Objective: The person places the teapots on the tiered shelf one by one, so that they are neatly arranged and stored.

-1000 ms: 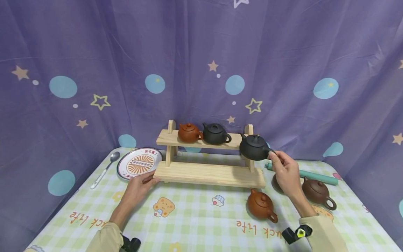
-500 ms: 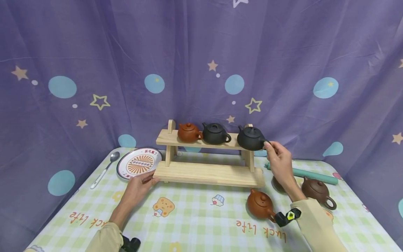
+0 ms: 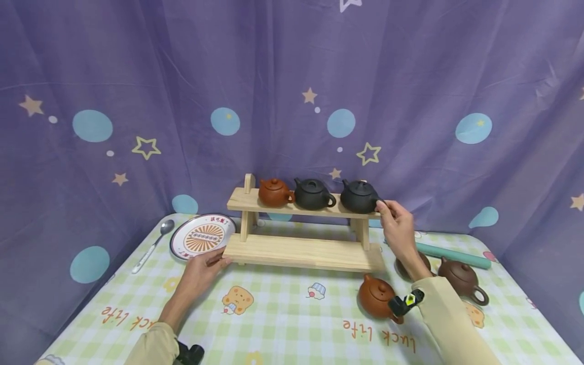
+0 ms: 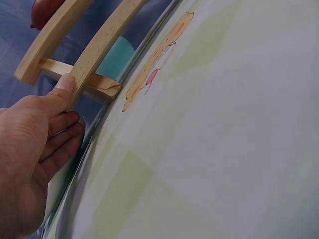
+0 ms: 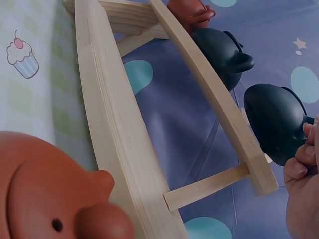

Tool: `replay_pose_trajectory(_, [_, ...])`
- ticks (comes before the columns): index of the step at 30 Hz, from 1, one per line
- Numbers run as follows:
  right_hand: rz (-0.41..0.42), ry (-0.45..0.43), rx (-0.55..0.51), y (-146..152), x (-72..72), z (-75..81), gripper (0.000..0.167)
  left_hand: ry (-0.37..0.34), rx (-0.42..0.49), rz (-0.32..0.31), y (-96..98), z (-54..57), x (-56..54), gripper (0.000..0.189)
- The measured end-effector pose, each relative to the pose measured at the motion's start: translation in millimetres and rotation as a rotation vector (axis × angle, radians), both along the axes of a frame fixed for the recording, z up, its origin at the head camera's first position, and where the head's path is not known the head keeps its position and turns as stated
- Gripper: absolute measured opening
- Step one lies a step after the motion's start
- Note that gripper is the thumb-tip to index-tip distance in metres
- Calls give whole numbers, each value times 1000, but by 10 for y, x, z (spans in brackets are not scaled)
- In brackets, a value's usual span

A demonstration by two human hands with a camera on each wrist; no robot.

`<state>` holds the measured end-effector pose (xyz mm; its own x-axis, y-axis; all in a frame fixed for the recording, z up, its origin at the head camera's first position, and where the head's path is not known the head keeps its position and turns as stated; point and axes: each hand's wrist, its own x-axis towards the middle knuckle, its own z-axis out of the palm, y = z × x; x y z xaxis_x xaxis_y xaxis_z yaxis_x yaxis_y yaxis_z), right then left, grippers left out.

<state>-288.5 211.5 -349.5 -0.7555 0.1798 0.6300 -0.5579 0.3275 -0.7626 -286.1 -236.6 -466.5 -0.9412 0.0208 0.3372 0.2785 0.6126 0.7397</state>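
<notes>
At right end of upper shelf (image 3: pixel 240 199), black teapot (image 3: pixel 359 196), pinched by handle in right hand (image 3: pixel 397 227); base contact hard to tell; best set level and softly, spout clear of middle teapot (image 3: pixel 312 194); left hand (image 3: pixel 199 274) grips end of lower shelf (image 3: pixel 301 252), useful bracing

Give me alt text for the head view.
The right hand holds a black teapot at the top right of a wooden rack, beside another black teapot and an orange-brown one. The left hand grips the rack's lower left corner; a plate and spoon lie left, more teapots right.
</notes>
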Motion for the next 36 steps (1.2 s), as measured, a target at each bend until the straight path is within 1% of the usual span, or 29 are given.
replay_pose_trajectory(5, [-14,-17,-8,-30,-31,2,23,7,1,-5,0,-5,-2,46])
replay_pose_trajectory(16, [1,-51,3,-123,-64,10,23,19,-9,6,-11,-23,-5,46])
replay_pose_trajectory(25, [-3,-44,2,-170,-107,-36,21,15,6,-3,-3,-17,-7,46])
replay_pose_trajectory(27, [-3,-47,0,-151,-170,-97,21,20,8,-8,-4,-18,-8,46])
replay_pose_trajectory(32, [-21,-57,5,-70,-381,-287,24,31,1,-8,-7,-24,-2,45])
replay_pose_trajectory(36, [-31,-75,11,-49,-424,-311,25,26,-2,-5,-7,-23,-4,45])
